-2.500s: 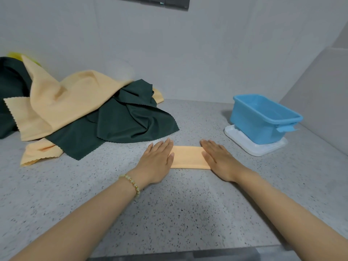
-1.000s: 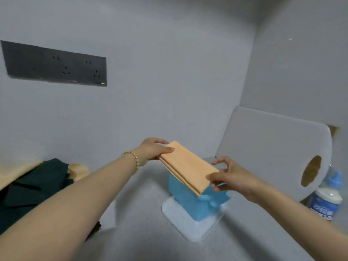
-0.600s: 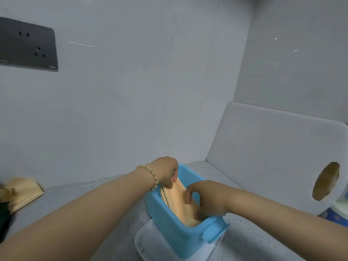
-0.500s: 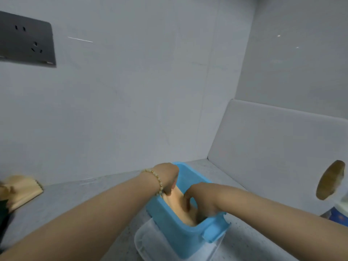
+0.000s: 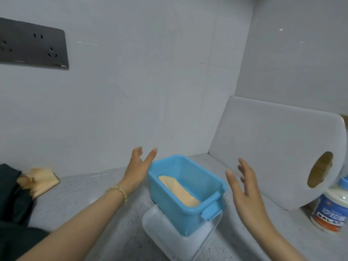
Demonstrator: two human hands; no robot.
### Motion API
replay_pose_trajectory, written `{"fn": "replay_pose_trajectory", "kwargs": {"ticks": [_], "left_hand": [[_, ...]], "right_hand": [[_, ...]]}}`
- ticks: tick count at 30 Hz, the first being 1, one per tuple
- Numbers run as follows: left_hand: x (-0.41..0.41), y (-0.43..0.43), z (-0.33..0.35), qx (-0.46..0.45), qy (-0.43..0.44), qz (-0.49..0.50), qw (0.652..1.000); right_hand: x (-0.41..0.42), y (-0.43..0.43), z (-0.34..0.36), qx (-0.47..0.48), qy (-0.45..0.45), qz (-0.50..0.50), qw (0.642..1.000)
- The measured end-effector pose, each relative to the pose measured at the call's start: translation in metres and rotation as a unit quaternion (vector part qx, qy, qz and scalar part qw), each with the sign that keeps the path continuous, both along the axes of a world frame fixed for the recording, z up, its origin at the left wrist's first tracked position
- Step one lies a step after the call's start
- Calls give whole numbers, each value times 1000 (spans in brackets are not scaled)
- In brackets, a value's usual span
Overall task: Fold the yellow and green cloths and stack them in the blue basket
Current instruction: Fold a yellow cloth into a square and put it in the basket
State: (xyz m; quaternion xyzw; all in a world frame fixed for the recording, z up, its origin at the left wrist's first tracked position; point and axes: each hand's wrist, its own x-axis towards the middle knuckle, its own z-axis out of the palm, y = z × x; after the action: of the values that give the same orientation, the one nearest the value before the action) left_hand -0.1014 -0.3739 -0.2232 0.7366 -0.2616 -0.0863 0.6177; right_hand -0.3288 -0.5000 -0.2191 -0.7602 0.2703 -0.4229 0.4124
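The blue basket [image 5: 190,215] stands on a white lid [image 5: 175,240] on the speckled counter. A folded yellow cloth [image 5: 178,191] lies inside it, leaning along the left wall. My left hand [image 5: 138,166] hovers just left of the basket's rim, fingers straight and spread, holding nothing. My right hand [image 5: 246,187] is raised to the right of the basket, also spread and empty. At the far left edge a yellow cloth [image 5: 40,180] and a dark green cloth [image 5: 11,196] lie in a heap, mostly out of frame.
A white cutting board [image 5: 273,147] with an oval handle hole leans against the right wall. A white jar with a blue label [image 5: 331,210] stands behind its lower right corner. A dark socket panel [image 5: 32,48] is on the back wall.
Both hands have let go of the folded yellow cloth inside the basket and lifted out, spreading apart to either side of it.
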Motion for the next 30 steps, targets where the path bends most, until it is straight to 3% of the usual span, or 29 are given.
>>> {"fn": "replay_pose_trajectory", "kwargs": {"ticks": [2, 6, 10, 14, 17, 20, 25, 30], "left_hand": [[-3, 7, -18, -8, 147, -78, 986], [-24, 11, -34, -38, 216, -135, 966], [-47, 12, -22, -63, 189, -137, 970], [-73, 31, -6, -103, 98, -157, 977], [-106, 46, -15, -115, 38, -173, 977], [-147, 55, -42, -93, 34, -194, 976], [-193, 55, -78, 6, -80, -109, 991], [-190, 48, -86, 11, -93, -19, 995]], "right_hand": [[-7, 16, -27, 163, 1, 12, 987], [-3, 42, -60, 335, -28, 103, 936], [10, 64, -59, 366, -114, 247, 890], [5, 38, -25, 289, -137, 232, 919], [0, 6, -3, 281, -113, 230, 925], [-4, -8, -4, 359, -88, 221, 903], [0, -18, -21, 370, -37, 219, 902], [7, -26, -32, 336, -6, 200, 920]]}}
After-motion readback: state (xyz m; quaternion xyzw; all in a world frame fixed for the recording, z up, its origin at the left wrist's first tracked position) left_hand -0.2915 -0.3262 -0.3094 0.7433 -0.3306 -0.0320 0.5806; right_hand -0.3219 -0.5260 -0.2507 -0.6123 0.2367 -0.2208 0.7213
